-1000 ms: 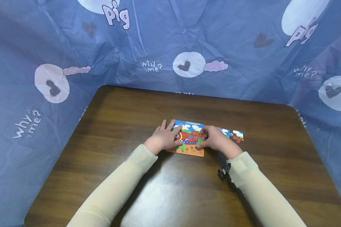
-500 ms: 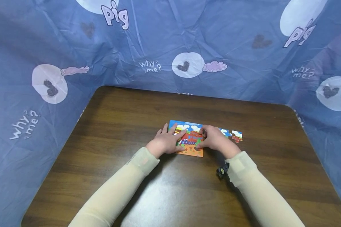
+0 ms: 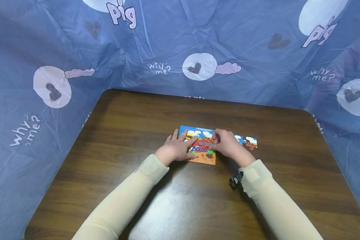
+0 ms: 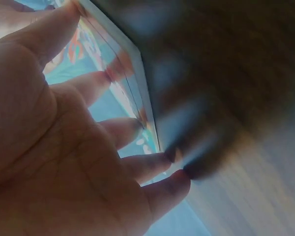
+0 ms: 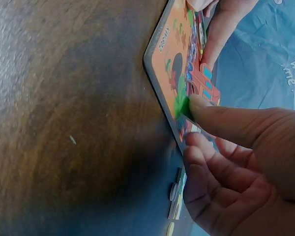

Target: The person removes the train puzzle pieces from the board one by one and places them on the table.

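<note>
Puzzle board (image 3: 203,159) lies partly under left hand (image 3: 174,150) and right hand (image 3: 227,144).

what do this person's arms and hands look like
The left sleeve and right sleeve are pale cream. Dark print, too small to read, marks the left one near the wrist; a black device sits by the right wrist. The left hand and right hand wear no gloves.

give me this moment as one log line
left hand: touches puzzle board, fingers spread | right hand: pinches puzzle piece at board | loose pieces: on table, right of board
</note>
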### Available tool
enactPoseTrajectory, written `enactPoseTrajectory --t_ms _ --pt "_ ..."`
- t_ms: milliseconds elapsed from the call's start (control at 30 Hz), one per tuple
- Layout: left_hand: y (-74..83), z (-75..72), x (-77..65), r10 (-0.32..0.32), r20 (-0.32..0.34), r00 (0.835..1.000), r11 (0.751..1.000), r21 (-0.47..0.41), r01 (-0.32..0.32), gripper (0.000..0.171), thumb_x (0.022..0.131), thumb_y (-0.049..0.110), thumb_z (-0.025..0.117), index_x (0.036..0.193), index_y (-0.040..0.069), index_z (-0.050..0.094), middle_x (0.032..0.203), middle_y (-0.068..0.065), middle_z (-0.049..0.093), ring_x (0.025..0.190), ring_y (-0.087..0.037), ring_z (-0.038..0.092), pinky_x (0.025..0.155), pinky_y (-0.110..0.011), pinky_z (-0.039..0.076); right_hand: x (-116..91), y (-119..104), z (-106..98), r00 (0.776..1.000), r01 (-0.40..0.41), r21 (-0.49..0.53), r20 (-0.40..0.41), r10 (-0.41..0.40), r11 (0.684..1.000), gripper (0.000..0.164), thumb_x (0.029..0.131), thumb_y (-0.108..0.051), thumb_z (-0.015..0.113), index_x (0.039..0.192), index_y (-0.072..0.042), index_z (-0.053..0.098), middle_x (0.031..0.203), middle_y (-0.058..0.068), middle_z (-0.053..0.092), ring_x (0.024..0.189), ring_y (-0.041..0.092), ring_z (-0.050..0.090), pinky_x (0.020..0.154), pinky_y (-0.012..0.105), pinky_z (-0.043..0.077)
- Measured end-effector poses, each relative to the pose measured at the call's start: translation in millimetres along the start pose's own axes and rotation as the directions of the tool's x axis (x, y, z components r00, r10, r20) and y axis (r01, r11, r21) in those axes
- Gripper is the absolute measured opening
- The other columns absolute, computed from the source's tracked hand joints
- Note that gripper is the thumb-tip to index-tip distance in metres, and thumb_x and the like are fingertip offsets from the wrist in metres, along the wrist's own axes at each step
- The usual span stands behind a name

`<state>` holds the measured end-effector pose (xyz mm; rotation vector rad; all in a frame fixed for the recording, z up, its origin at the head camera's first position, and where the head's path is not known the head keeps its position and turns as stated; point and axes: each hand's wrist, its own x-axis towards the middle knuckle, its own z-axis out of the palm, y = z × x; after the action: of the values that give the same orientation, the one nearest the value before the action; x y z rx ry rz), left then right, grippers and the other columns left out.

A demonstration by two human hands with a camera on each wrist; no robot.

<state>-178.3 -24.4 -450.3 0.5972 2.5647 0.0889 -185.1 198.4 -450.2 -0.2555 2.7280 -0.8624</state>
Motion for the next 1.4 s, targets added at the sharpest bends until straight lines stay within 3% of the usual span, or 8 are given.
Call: enactPoseTrajectory --t_ms 200,533,733,900,1133,1400 --pt "-0.2 0.4 1.7 -0.007 0.001 1.0 1.0 0.006 0.007 0.08 0.098 0.069 0.047 0.164 0.042 0.011 0.17 -0.007 -0.003 0.151 -0.044 -0.001 0.119 -0.056 0.014 -1 3 0 0.999 0.026 0.045 -0.036 -0.024 0.999 0.021 0.089 -0.012 0.081 0.095 -0.003 0.063 0.08 0.006 0.062 0.069 0.022 0.056 0.065 0.038 0.047" --pt "6.3 0.4 0.1 -0.031 -0.009 0.999 0.999 0.015 0.031 0.084 0.095 0.073 0.047 0.164 0.039 0.013 0.17 -0.01 -0.001 0.151 -0.046 0.001 0.118 -0.057 0.014 -2 5 -1 1.0 -0.02 0.059 -0.004 0.02 0.998 0.017 0.09 -0.011 0.079 0.101 -0.004 0.069 0.08 0.005 0.064 0.069 0.02 0.057 0.065 0.036 0.047" --pt "13.0 12.8 13.4 -0.072 -0.048 0.996 0.997 0.009 0.072 0.094 0.089 0.081 0.047 0.165 0.033 0.018 0.169 -0.014 0.004 0.15 -0.049 0.004 0.115 -0.063 0.018 -4 4 -1 1.0 0.0 0.06 -0.021 0.001 0.998 0.015 0.089 -0.009 0.08 0.099 -0.003 0.07 0.079 0.004 0.064 0.069 0.019 0.057 0.065 0.036 0.047" --pt "20.8 12.4 12.8 -0.116 -0.039 0.993 0.993 0.016 0.116 0.097 0.088 0.08 0.05 0.165 0.032 0.018 0.169 -0.014 0.002 0.15 -0.048 0.004 0.114 -0.063 0.019 -5 5 0 1.0 0.016 0.07 -0.025 -0.015 0.997 0.016 0.089 -0.009 0.079 0.1 -0.002 0.07 0.079 0.005 0.064 0.067 0.019 0.056 0.063 0.035 0.046" --pt "18.7 17.9 20.8 -0.128 -0.03 0.991 0.992 0.013 0.129 0.099 0.086 0.083 0.05 0.165 0.034 0.017 0.17 -0.013 -0.001 0.15 -0.048 0.002 0.114 -0.064 0.019 -4 7 1 0.999 0.034 0.089 -0.038 -0.03 0.995 0.014 0.093 -0.01 0.075 0.105 -0.004 0.071 0.08 0.005 0.065 0.066 0.02 0.056 0.06 0.035 0.046" --pt "21.1 12.6 15.1 -0.133 -0.029 0.991 0.991 0.02 0.134 0.098 0.086 0.082 0.051 0.165 0.034 0.018 0.17 -0.013 0.0 0.15 -0.048 0.005 0.114 -0.063 0.021 -7 10 -7 0.997 0.055 0.159 -0.067 -0.044 0.986 0.013 0.095 -0.01 0.072 0.105 -0.001 0.072 0.082 0.006 0.067 0.066 0.019 0.057 0.06 0.035 0.048"
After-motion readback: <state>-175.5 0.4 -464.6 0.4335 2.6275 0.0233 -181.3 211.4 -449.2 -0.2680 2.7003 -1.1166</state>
